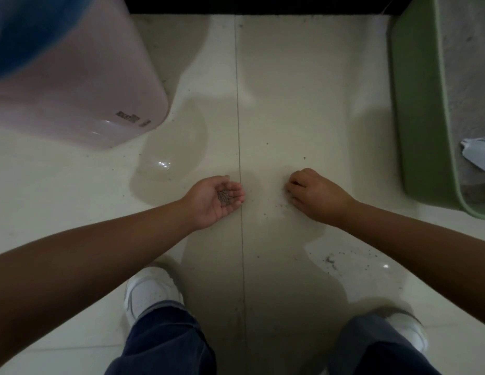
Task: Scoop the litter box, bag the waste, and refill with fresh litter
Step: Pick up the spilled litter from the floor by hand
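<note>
Pale glossy tile floor (pixel 303 85), one grout line running straight away from us between the hands; dim light, our own shadow across the middle. We saw stray litter grains (pixel 283 205) scattered on the tile, thickest just beside the right hand and again nearer the right foot.

Left hand (pixel 218 200) was palm up, cupped, fingers spread loosely, with a small heap of collected grains (pixel 224 197) resting in the hollow of the palm.

Right hand (pixel 313 196) was knuckles up, low at the floor, fingertips drawn together over the grains there; we could not tell whether that grip actually held any.

Green litter box (pixel 417 125) stood at the right edge, grey litter inside, a white scoop (pixel 478 152) lying in it, partly cut off by the frame. Pink bin (pixel 81 85) with a blue liner (pixel 24 28) sat far left, well apart from the box.

White shoes (pixel 152 289) and dark blue trousers at the bottom
</note>
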The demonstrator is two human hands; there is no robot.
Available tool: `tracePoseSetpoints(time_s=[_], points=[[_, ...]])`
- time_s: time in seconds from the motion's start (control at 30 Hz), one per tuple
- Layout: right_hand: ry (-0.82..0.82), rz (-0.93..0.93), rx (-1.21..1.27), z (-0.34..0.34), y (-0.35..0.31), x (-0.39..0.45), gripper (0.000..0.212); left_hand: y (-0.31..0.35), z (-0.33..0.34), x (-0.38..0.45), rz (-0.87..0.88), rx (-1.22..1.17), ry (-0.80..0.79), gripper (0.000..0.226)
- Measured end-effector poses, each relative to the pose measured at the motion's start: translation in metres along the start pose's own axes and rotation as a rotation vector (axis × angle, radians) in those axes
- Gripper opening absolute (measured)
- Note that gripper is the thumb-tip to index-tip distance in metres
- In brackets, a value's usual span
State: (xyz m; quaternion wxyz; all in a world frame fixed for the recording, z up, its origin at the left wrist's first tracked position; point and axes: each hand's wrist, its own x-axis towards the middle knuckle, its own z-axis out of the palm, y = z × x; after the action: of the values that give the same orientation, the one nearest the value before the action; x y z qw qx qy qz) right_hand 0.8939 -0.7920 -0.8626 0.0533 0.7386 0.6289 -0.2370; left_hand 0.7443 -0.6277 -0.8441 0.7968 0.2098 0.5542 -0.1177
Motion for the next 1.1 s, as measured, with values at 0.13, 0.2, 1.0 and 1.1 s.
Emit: tracePoseSetpoints(time_s=[0.13,0.2,1.0,1.1], points=[[-0.019,0.007,-0.065,-0.012,-0.01,-0.001,0.029,0.0,-0.001,0.002,0.014,-0.014,0.006,0.037],[-0.093,0.018,0.094,-0.011,-0.01,-0.003,0.025,0.003,0.0,0.003,0.034,-0.028,0.013,0.037],[0.11,0.484,0.896,-0.057,-0.057,0.025,0.015,0.018,-0.007,0.008,-0.017,-0.064,-0.153,0.061],[0.126,0.448,0.953,-0.062,-0.066,0.024,0.02,0.015,-0.006,0.011,-0.038,-0.04,-0.166,0.061]])
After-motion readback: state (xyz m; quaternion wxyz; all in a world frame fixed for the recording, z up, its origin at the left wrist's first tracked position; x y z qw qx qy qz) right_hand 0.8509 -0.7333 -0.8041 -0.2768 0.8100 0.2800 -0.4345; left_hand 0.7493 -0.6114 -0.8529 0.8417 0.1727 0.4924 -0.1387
